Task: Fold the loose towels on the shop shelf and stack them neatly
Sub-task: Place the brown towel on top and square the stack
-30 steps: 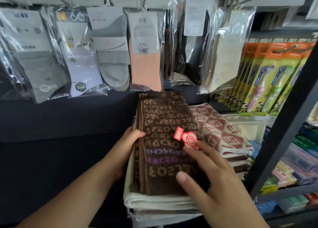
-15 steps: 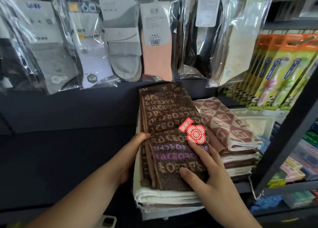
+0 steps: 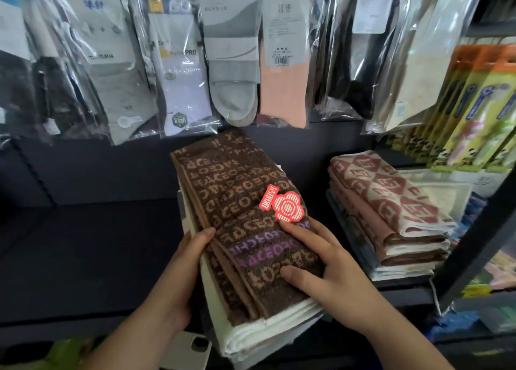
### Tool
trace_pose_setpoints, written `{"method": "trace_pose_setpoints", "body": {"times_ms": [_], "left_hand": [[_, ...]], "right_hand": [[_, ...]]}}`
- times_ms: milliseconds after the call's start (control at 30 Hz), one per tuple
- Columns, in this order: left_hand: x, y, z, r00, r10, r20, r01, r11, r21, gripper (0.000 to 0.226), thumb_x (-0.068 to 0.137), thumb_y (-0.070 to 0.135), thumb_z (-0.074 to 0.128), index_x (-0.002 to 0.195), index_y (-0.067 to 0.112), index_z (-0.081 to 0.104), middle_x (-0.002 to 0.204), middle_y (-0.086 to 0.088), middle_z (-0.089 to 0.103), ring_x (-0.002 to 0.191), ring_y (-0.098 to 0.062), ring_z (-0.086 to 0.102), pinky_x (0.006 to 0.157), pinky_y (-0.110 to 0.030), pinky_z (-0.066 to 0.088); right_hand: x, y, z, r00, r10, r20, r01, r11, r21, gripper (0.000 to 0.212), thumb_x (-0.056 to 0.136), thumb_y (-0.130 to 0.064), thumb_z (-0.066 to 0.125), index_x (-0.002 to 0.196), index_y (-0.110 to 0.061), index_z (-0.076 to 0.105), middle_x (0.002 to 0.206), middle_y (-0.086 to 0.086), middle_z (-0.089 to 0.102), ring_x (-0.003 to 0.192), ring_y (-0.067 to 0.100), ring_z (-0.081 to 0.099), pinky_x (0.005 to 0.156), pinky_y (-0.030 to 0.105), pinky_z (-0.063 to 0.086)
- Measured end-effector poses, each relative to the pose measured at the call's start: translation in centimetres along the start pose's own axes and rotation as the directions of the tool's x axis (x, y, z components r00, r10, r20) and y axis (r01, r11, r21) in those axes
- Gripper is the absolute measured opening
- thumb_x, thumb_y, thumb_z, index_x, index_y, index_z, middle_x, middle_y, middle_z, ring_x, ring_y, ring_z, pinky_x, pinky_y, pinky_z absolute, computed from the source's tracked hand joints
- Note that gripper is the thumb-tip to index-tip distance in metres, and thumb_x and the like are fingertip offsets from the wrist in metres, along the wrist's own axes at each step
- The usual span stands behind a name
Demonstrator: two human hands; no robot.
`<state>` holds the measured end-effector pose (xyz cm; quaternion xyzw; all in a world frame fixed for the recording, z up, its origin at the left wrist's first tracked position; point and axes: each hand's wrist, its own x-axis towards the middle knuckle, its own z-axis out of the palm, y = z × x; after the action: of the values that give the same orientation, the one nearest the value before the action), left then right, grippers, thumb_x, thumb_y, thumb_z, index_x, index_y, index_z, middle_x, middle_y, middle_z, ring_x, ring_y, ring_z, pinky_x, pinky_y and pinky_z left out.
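Observation:
A folded brown towel [image 3: 240, 202] with tan and purple letters and a red flower tag [image 3: 283, 206] tops a pile of folded white towels [image 3: 268, 330]. My left hand [image 3: 178, 274] grips the pile's left side, thumb on top. My right hand [image 3: 324, 269] lies across the brown towel's near end, fingers curled over its right edge. The pile is tilted and juts past the front edge of the dark shelf [image 3: 83, 258]. To the right sits a second stack topped by a red-and-cream diamond towel [image 3: 388, 191].
Packaged socks [image 3: 231, 62] hang in a row just above the towels. Toothbrush packs [image 3: 480, 112] hang at the right behind a black shelf upright [image 3: 474, 246]. A phone [image 3: 192, 350] shows under the pile at the bottom edge.
The brown-topped pile has come away to the left from the diamond-towel stack, leaving a gap between them, and its near end has tilted toward me. Both hands kept their hold.

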<state>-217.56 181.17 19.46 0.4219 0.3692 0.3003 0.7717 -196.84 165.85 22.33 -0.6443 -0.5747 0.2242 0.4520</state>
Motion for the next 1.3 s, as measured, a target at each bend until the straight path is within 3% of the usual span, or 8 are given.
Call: {"method": "trace_pose_setpoints", "body": {"times_ms": [167, 333, 567, 633, 767, 933, 1133, 1300], "left_hand": [[-2.8, -0.6, -1.3, 0.974, 0.098, -0.205, -0.096, 0.995, 0.019, 0.046, 0.083, 0.058, 0.068, 0.126, 0.044, 0.064, 0.112, 0.000, 0.077, 0.104, -0.027, 0.073, 0.086, -0.044, 0.056], [-4.8, -0.3, -4.4, 0.922, 0.165, -0.350, -0.198, 0.978, -0.061, 0.061, 0.070, 0.062, 0.078, 0.127, 0.051, 0.061, 0.121, 0.004, 0.074, 0.110, -0.028, 0.071, 0.100, -0.053, 0.051], [-6.6, 2.1, -7.9, 0.819, 0.160, -0.550, -0.299, 0.939, -0.171, 0.056, 0.076, 0.055, 0.079, 0.128, 0.044, 0.061, 0.113, 0.001, 0.076, 0.101, -0.029, 0.074, 0.088, -0.049, 0.057], [-6.5, 2.7, -7.9, 0.780, 0.188, -0.597, -0.355, 0.919, -0.174, 0.062, 0.077, 0.053, 0.079, 0.133, 0.041, 0.058, 0.115, 0.003, 0.075, 0.100, -0.026, 0.074, 0.084, -0.045, 0.059], [-5.5, 3.4, -7.0, 0.747, 0.220, -0.627, -0.406, 0.898, -0.169, 0.115, 0.040, 0.072, 0.091, 0.142, 0.050, 0.045, 0.138, 0.007, 0.062, 0.115, -0.026, 0.067, 0.097, -0.052, 0.055], [-3.8, 3.6, -4.5, 0.745, 0.288, -0.602, -0.432, 0.896, -0.107, 0.154, 0.019, 0.087, 0.082, 0.154, 0.050, 0.020, 0.153, 0.013, 0.039, 0.131, -0.026, 0.051, 0.108, -0.055, 0.045], [-2.4, 3.0, -2.2, 0.790, 0.219, -0.573, -0.331, 0.939, -0.097, 0.119, 0.051, 0.080, 0.075, 0.154, 0.056, 0.019, 0.163, 0.013, 0.027, 0.142, -0.025, 0.039, 0.108, -0.058, 0.041], [-3.8, 2.8, -6.1, 0.721, 0.229, -0.654, -0.268, 0.963, 0.042, 0.069, 0.085, 0.051, 0.074, 0.144, 0.049, 0.038, 0.159, 0.011, 0.030, 0.142, -0.023, 0.038, 0.113, -0.052, 0.036]], "right_hand": [[2.1, -0.7, 0.8, 0.989, -0.045, 0.143, 0.038, 0.998, 0.055, 0.062, 0.073, -0.051, 0.078, 0.129, -0.065, 0.054, 0.144, -0.039, 0.031, 0.131, -0.028, 0.027, 0.098, -0.005, 0.025], [5.1, -1.5, 3.5, 0.950, -0.121, 0.287, 0.092, 0.989, 0.112, 0.066, 0.069, -0.061, 0.082, 0.129, -0.063, 0.055, 0.136, -0.050, 0.034, 0.132, -0.023, 0.032, 0.101, -0.001, 0.031], [12.0, -3.8, 8.5, 0.872, -0.211, 0.443, 0.163, 0.976, 0.145, 0.079, 0.063, -0.073, 0.079, 0.136, -0.060, 0.052, 0.153, -0.023, 0.036, 0.139, -0.007, 0.039, 0.119, 0.032, 0.036], [14.0, -4.2, 9.1, 0.888, -0.229, 0.398, 0.181, 0.971, 0.155, 0.091, 0.059, -0.070, 0.084, 0.142, -0.056, 0.048, 0.150, -0.021, 0.044, 0.136, -0.005, 0.045, 0.118, 0.033, 0.039], [16.3, -4.2, 8.6, 0.961, -0.204, 0.185, 0.205, 0.979, 0.014, 0.104, 0.048, -0.085, 0.078, 0.141, -0.060, 0.041, 0.150, -0.018, 0.046, 0.138, 0.001, 0.043, 0.115, 0.031, 0.038], [14.7, -4.2, 7.7, 0.967, -0.214, -0.138, 0.209, 0.977, -0.051, 0.063, 0.073, -0.069, 0.067, 0.130, -0.042, 0.060, 0.129, -0.019, 0.055, 0.129, 0.001, 0.049, 0.114, 0.037, 0.041], [10.1, -3.5, 8.7, 0.985, -0.133, -0.110, 0.142, 0.987, 0.079, 0.064, 0.069, -0.078, 0.056, 0.130, -0.062, 0.048, 0.160, -0.025, 0.021, 0.145, -0.017, 0.010, 0.109, 0.013, 0.021], [9.4, -1.8, 9.8, 0.970, -0.206, -0.125, 0.216, 0.974, 0.065, 0.074, 0.066, -0.070, 0.075, 0.132, -0.057, 0.044, 0.162, -0.028, 0.011, 0.145, -0.018, 0.013, 0.109, 0.016, 0.024]]}}
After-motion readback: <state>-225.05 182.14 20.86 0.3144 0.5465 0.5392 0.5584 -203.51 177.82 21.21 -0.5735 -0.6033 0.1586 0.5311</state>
